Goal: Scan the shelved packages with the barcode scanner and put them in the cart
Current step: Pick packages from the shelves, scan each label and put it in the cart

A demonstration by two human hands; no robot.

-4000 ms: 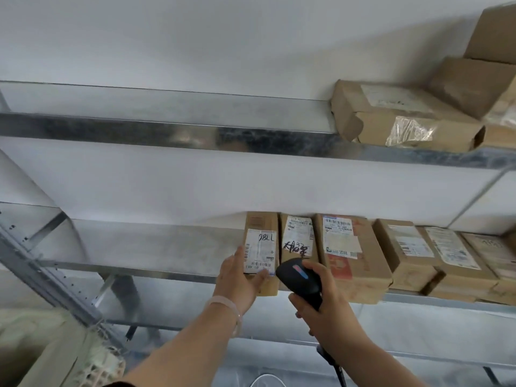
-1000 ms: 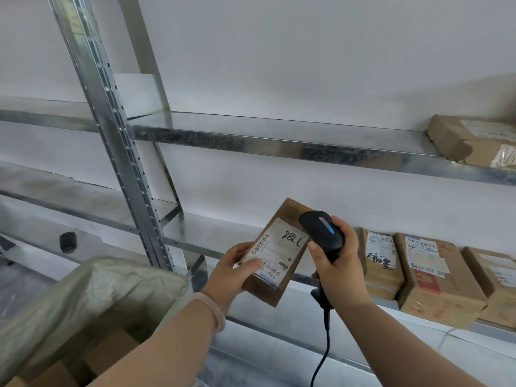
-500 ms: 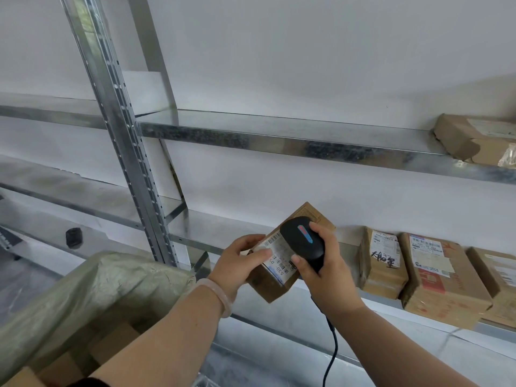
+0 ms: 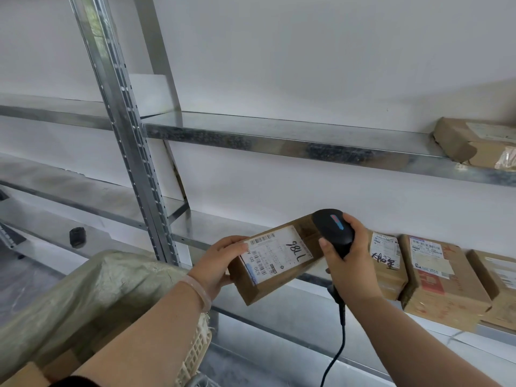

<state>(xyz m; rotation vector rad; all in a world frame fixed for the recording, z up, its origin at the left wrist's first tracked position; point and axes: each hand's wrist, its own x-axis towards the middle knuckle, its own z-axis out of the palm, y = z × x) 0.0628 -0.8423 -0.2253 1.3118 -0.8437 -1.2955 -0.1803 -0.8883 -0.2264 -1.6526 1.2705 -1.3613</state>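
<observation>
Two hands are up in front of a galvanized steel rack (image 4: pixel 131 163). Cart (image 4: pixel 83 289) with a greenish woven liner sits lower left, cardboard inside. Three labelled cardboard parcels (image 4: pixel 438 277) lie on the lower shelf at right, and another parcel (image 4: pixel 474 143) on the upper shelf. Left hand (image 4: pixel 220 263) grips the "98L" parcel (image 4: pixel 279 258) by its left end, clear of the shelf, label up, just right of the cart. Right hand (image 4: pixel 351 263) is wrapped round a corded black barcode scanner (image 4: pixel 333 230), whose head is over the parcel's right end.
</observation>
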